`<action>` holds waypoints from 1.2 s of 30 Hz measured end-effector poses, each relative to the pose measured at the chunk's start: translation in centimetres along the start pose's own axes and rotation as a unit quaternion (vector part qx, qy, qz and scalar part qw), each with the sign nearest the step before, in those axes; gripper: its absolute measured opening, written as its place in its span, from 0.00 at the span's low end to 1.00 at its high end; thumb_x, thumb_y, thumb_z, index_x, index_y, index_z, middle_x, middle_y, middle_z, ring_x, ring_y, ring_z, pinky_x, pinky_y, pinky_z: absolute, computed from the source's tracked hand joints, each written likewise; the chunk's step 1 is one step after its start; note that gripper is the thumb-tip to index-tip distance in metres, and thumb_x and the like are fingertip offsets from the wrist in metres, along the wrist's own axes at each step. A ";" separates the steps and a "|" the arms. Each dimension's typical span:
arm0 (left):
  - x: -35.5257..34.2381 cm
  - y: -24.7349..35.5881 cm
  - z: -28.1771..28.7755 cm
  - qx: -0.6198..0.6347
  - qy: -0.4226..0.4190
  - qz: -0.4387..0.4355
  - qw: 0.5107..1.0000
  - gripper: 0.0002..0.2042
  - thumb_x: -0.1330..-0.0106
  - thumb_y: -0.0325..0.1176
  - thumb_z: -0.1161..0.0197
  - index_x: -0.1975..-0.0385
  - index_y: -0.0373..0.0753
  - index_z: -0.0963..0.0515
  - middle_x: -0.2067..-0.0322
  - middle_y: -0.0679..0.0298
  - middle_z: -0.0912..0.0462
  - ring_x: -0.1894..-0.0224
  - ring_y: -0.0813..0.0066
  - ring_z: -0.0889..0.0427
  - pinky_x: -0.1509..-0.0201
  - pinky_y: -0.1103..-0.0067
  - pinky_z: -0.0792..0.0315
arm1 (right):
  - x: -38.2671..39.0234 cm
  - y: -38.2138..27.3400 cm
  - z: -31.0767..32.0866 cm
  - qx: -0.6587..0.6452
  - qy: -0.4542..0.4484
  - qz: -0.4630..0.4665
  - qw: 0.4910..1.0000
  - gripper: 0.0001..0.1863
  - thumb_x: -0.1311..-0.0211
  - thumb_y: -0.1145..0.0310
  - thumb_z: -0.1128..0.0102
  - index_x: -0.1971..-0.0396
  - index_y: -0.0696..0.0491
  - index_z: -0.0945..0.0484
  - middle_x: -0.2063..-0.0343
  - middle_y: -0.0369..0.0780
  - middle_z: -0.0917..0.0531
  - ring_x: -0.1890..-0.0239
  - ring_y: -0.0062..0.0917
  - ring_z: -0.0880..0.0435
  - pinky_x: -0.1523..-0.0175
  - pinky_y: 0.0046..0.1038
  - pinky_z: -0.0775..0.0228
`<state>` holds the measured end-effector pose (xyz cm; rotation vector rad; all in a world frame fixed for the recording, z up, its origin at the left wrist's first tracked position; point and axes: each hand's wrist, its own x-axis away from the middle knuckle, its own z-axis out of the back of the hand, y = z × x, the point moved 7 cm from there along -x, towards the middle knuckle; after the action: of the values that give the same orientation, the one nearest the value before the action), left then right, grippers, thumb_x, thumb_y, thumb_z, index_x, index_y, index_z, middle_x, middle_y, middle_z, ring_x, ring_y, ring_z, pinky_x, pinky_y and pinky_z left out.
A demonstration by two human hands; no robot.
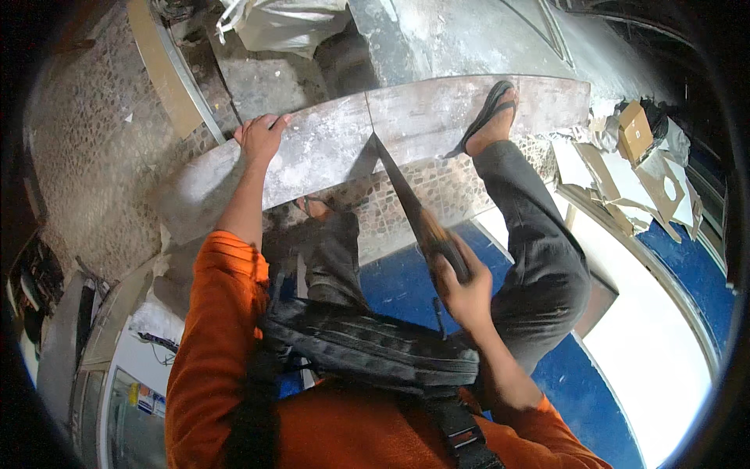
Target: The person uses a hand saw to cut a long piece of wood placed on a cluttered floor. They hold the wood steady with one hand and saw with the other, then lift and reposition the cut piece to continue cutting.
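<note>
Pebbled floor (94, 164) spreads left; right grip (466, 288) clamped on handsaw (402, 187), left grip (262, 139) curled over plank's (324, 148) far edge; cardboard box (633, 130), right, bears a printed mark.

A pebble-patterned floor (86, 180) and blue surface (394, 275) catch uneven light.

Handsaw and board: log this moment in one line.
left hand: on board, far edge; right hand: gripping handsaw; handsaw: tip at dark line on board; right foot: on board

Two hands (262, 141) (469, 291), one handsaw (404, 190), one long board (312, 148), two sandalled feet (492, 131) (315, 209), one black bag (375, 345).
</note>
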<state>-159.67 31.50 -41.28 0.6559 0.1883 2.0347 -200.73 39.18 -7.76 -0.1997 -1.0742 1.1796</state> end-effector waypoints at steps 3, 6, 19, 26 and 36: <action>-0.3 1.3 0.5 0.003 -0.011 0.007 1.000 0.28 0.33 0.66 0.39 0.53 0.47 0.11 0.49 0.60 0.12 0.39 0.63 0.25 0.27 0.61 0.50 | 1.2 1.5 1.6 -0.066 0.030 -0.016 0.997 0.26 0.29 0.64 0.37 0.37 0.63 0.23 0.46 0.51 0.14 0.42 0.29 0.16 0.36 0.31 0.28; 0.1 3.4 -1.1 0.017 -0.043 -0.003 0.999 0.28 0.33 0.66 0.38 0.53 0.47 0.11 0.49 0.60 0.12 0.38 0.62 0.26 0.27 0.61 0.51 | -9.8 0.9 -2.4 0.046 -0.003 -0.061 0.997 0.24 0.29 0.66 0.39 0.39 0.63 0.22 0.49 0.52 0.12 0.48 0.32 0.13 0.41 0.31 0.25; 0.3 2.6 0.1 0.005 -0.018 -0.004 1.000 0.27 0.33 0.66 0.38 0.54 0.49 0.11 0.49 0.63 0.12 0.39 0.61 0.24 0.28 0.63 0.49 | -5.4 2.3 -0.1 0.071 0.020 -0.045 0.996 0.27 0.30 0.64 0.36 0.35 0.59 0.24 0.45 0.53 0.14 0.41 0.37 0.14 0.35 0.34 0.27; -0.4 1.4 -0.3 -0.002 -0.024 0.005 1.000 0.27 0.34 0.66 0.38 0.54 0.49 0.11 0.51 0.61 0.11 0.40 0.60 0.23 0.29 0.63 0.47 | -9.3 -0.4 -3.4 0.154 -0.021 -0.027 0.987 0.25 0.31 0.63 0.39 0.40 0.61 0.21 0.52 0.54 0.13 0.46 0.31 0.14 0.41 0.31 0.25; -1.0 2.1 -0.6 0.022 -0.017 -0.011 1.000 0.27 0.34 0.66 0.37 0.53 0.49 0.11 0.50 0.59 0.12 0.40 0.60 0.23 0.29 0.62 0.48 | -12.4 -1.7 -4.7 0.082 -0.023 -0.037 0.996 0.25 0.29 0.63 0.39 0.40 0.65 0.22 0.52 0.54 0.12 0.48 0.36 0.13 0.41 0.32 0.25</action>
<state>-161.13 29.68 -41.31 0.7115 0.2191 2.0018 -195.79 30.05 -16.21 -0.0048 -1.0115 1.2046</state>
